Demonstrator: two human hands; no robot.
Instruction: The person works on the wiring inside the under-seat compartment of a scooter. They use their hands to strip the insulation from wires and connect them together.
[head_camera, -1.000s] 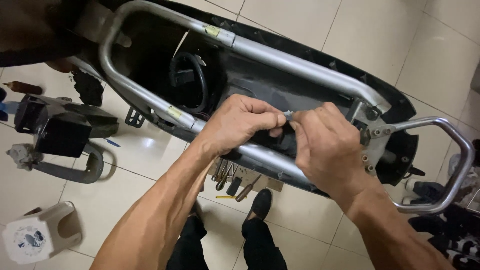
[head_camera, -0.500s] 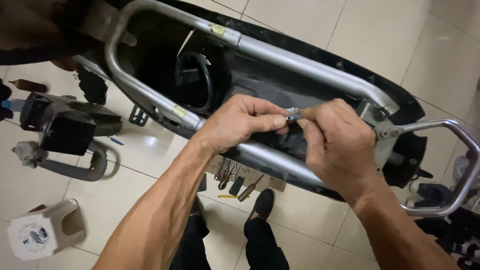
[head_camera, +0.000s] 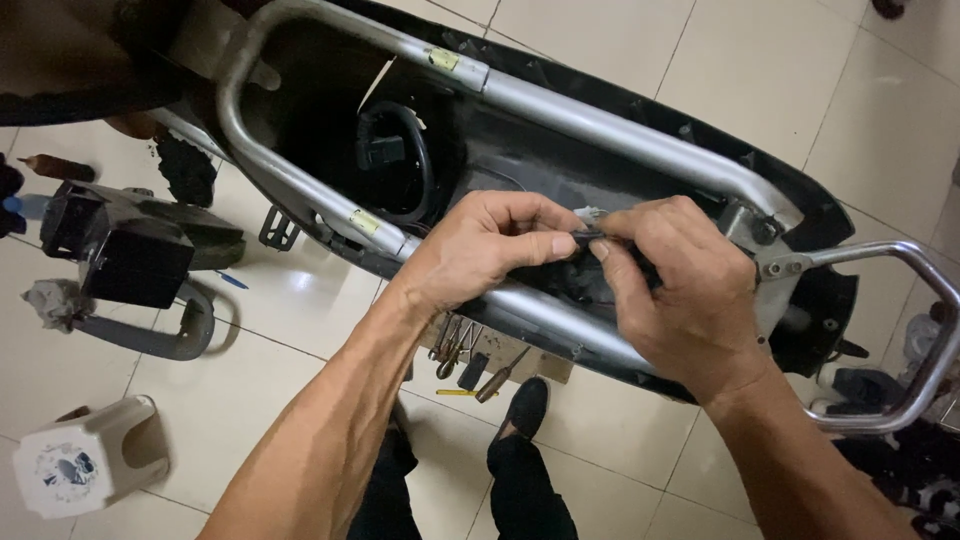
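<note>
My left hand (head_camera: 490, 250) and my right hand (head_camera: 680, 290) meet over the rear of a stripped scooter frame. Both pinch a small white-and-black wire connector (head_camera: 588, 226) between thumbs and fingertips. The hands hover just above the near grey frame tube (head_camera: 540, 305). Beneath them lies the black plastic underbody (head_camera: 560, 150) of the scooter. How the connector's wires run is hidden by my right hand.
A chrome rear grab rail (head_camera: 915, 330) juts out at right. A round fuel pump opening (head_camera: 395, 160) sits in the frame. On the tiled floor lie several hand tools (head_camera: 470, 360), a black plastic part (head_camera: 125, 255), a small plastic stool (head_camera: 85, 455). My shoes (head_camera: 525, 405) stand below.
The hands and connector stay together at the same spot on the frame; the fingers have shifted slightly on the connector. The camera view has drifted a little.
</note>
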